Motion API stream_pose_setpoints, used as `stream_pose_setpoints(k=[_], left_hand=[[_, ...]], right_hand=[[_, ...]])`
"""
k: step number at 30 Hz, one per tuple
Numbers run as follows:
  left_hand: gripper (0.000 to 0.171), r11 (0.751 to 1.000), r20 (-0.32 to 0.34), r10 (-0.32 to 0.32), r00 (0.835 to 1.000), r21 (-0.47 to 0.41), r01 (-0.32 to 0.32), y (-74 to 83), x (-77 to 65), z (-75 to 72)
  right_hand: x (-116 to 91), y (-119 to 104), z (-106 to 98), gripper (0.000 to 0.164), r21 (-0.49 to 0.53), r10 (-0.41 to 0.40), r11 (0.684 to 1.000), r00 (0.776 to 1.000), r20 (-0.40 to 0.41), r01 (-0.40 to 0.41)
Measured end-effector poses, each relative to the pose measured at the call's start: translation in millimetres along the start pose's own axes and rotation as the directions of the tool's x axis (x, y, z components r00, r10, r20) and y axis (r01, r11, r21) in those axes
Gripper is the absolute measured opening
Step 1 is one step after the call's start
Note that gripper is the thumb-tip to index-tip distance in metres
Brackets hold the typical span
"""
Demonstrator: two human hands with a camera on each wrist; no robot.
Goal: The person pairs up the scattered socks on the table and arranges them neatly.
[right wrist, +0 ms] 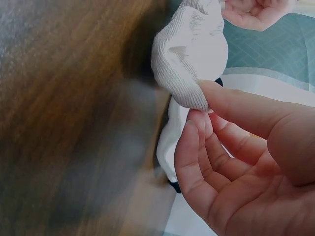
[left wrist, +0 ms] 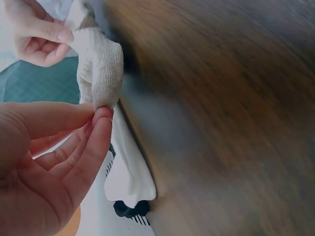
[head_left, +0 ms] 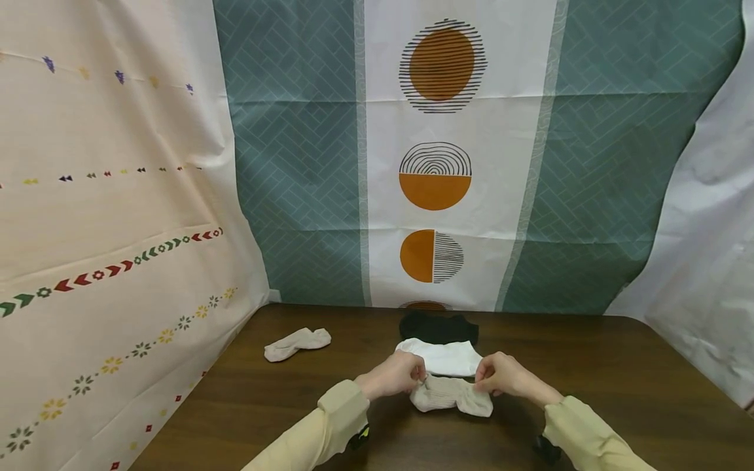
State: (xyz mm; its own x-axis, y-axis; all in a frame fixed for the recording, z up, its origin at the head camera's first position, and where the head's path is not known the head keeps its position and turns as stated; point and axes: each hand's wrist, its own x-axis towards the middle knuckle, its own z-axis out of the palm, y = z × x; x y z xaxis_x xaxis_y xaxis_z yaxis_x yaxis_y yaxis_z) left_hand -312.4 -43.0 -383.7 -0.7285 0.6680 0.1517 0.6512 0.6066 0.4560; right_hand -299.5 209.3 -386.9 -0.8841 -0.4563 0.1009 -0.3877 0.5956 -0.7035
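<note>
A ribbed beige sock [head_left: 442, 394] is stretched sideways between both hands, close over the table's middle. My left hand [head_left: 396, 375] pinches one end of it between thumb and fingertips; in the left wrist view the beige sock [left wrist: 101, 64] bunches up from that pinch. The other end is pinched by my right hand [head_left: 508, 376], and the right wrist view shows the beige sock [right wrist: 189, 54] folded and sagging there. Just beyond it lies a white sock [head_left: 444, 357], flat, and behind that a black sock [head_left: 438, 328].
Another beige sock [head_left: 297, 343] lies crumpled at the back left of the dark wooden table [head_left: 283, 405]. A patterned curtain [head_left: 294, 163] hangs behind the table's far edge, and a cream cloth [head_left: 118, 261] borders its left side.
</note>
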Motion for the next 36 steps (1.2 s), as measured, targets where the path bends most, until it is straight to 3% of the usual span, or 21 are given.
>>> stream_pose_setpoints(k=[7,21,27,36], left_hand=[[0.015,0.999,0.007,-0.036,0.999,0.011,0.036,-6.8,-0.6,5.7],[0.011,0.999,0.020,-0.011,1.000,0.045,0.010,-13.4,-5.6,9.1],[0.008,0.999,-0.034,-0.041,0.999,0.011,0.041,-21.5,-8.4,-0.8],[0.004,0.996,-0.140,-0.077,0.987,0.027,0.081,-53.4,-20.6,-18.9]], right_hand=[[0,1,4,0.014,0.003,0.026,1.000,1.000,0.010,-0.026],[-3,4,8,0.017,-0.025,0.075,0.997,0.997,0.033,-0.075],[-3,1,7,0.016,-0.046,0.074,0.996,0.997,-0.006,-0.074],[1,-7,8,0.014,-0.075,0.058,0.995,0.995,-0.076,-0.064]])
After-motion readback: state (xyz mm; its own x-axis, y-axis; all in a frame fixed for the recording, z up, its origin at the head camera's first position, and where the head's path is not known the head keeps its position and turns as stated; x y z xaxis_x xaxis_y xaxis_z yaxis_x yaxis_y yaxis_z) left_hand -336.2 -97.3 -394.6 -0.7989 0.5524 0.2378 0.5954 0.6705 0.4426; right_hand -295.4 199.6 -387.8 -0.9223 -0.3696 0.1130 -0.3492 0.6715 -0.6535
